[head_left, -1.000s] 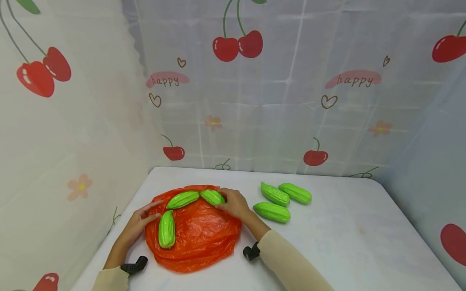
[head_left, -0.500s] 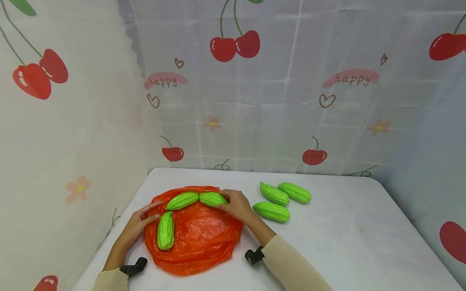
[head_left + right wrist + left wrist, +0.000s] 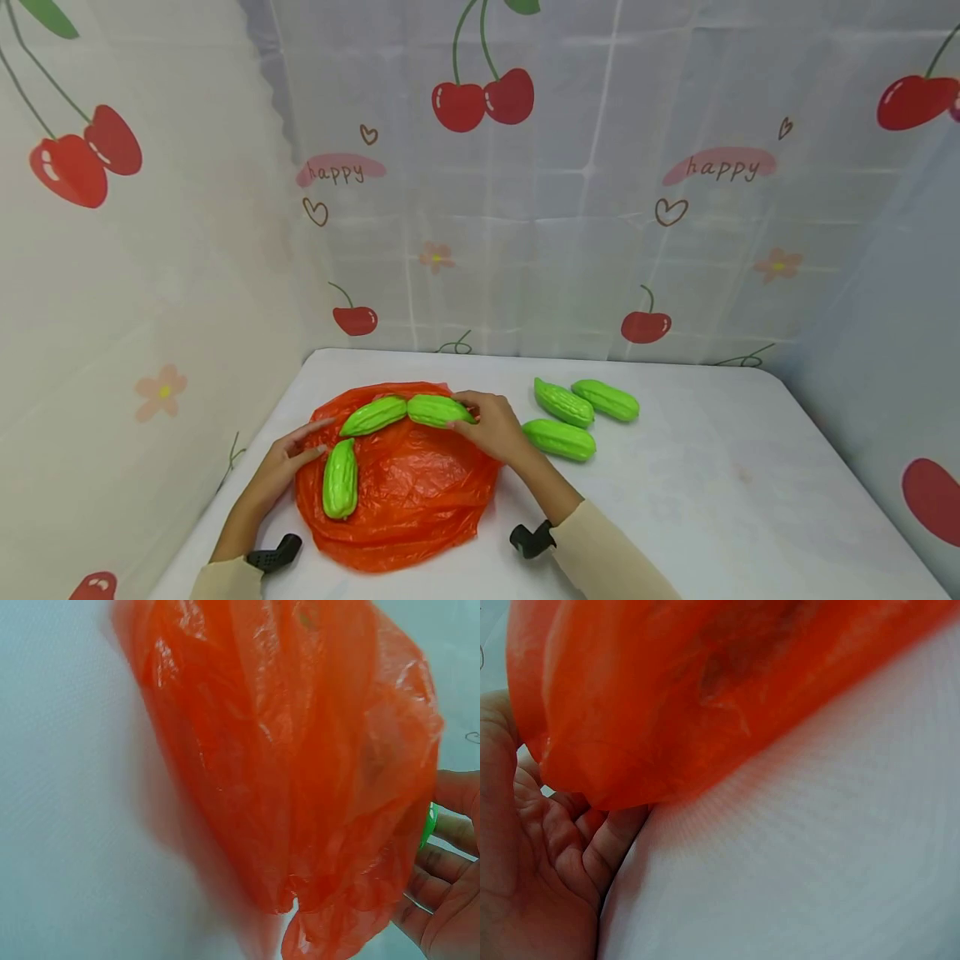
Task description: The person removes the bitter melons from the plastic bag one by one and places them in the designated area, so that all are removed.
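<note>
My right hand [image 3: 493,427] holds the right end of a bright green bitter gourd [image 3: 435,411], thumb on the near side and fingers behind. That gourd lies on the far part of a crumpled orange-red plastic bag [image 3: 420,492], end to end with a second gourd [image 3: 375,416]. A third gourd [image 3: 341,481] sits on the bag's left side, pointing away from me. Beside it, my left hand [image 3: 281,462] rests at the bag's left edge, index finger and thumb extended over the plastic. In the left wrist view, its other fingers [image 3: 611,840] reach beneath the bag.
Right of the bag, three more bitter gourds lie grouped on the white table [image 3: 675,500]: one nearer [image 3: 560,439], one at the back left [image 3: 564,402], one at the back right [image 3: 607,400]. A cherry-printed curtain [image 3: 510,217] stands behind the table.
The gourd at my right hand has turned to lie more level, with more of its length showing. The right hand has shifted slightly right; the left hand stays at the bag's edge.
</note>
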`<move>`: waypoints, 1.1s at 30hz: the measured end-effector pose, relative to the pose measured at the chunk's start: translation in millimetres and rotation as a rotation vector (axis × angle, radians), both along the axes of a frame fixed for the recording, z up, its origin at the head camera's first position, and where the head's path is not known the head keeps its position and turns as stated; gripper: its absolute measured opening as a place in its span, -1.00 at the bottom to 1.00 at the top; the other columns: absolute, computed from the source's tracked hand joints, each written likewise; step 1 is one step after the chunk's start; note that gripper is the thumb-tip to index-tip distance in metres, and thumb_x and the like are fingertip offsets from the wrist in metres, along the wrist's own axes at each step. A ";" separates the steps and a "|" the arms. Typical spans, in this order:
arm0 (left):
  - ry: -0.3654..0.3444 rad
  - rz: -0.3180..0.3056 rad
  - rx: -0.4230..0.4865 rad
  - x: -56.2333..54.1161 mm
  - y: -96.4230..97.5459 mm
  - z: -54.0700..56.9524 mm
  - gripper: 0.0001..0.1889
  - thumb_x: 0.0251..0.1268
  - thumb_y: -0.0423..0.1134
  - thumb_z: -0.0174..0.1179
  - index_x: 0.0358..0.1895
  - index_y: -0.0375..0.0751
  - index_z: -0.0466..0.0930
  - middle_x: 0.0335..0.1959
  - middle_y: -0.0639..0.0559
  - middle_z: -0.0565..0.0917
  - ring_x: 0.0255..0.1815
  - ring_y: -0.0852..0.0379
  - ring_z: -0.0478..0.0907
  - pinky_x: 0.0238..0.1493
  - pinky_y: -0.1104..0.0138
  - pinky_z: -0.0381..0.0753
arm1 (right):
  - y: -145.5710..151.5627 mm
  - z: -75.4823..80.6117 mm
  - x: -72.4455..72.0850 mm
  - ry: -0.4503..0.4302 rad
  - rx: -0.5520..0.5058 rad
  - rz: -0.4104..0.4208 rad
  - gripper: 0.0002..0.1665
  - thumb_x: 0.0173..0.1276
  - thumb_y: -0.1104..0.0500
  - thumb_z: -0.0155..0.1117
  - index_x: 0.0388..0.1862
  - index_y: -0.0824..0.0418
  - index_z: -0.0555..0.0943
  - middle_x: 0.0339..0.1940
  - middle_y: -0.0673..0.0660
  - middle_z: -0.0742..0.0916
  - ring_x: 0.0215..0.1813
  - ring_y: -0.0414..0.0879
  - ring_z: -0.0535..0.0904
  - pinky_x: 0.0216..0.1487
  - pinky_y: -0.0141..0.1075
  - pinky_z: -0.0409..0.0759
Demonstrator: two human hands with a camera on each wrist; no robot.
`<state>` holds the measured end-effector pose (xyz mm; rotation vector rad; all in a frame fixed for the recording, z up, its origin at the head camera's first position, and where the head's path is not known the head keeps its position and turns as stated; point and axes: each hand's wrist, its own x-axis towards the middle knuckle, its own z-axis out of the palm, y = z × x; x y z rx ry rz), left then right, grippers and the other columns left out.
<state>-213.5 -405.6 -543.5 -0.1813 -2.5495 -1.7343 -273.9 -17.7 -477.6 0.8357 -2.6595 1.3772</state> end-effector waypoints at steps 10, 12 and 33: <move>0.002 0.000 -0.003 -0.3 -1.6 0.6 -0.48 0.47 -0.20 0.21 0.44 -0.20 0.43 0.51 -0.24 0.31 0.59 -0.26 -0.01 0.47 -0.32 -0.06 | 10.3 15.8 14.7 0.041 -0.038 0.014 -0.50 0.34 0.18 0.46 0.25 0.22 0.64 0.12 0.13 0.75 -0.04 -0.04 0.68 -0.06 -0.25 0.69; 0.001 0.002 0.000 -0.4 -1.1 0.5 -0.48 0.47 -0.21 0.20 0.44 -0.21 0.43 0.51 -0.23 0.31 0.58 -0.26 -0.01 0.47 -0.32 -0.06 | 14.3 17.8 18.3 0.046 -0.054 0.014 -0.51 0.34 0.19 0.45 0.24 0.22 0.64 0.10 0.13 0.75 -0.04 -0.05 0.66 -0.07 -0.26 0.69; -0.008 0.007 0.001 0.4 -0.7 -2.8 -0.48 0.48 -0.20 0.20 0.43 -0.22 0.43 0.53 -0.23 0.29 0.60 -0.28 -0.04 0.51 -0.23 -0.03 | 63.7 32.4 49.7 -0.016 -0.132 0.002 -0.48 0.29 0.25 0.49 0.24 0.24 0.65 0.11 0.09 0.75 0.00 -0.05 0.67 -0.03 -0.28 0.70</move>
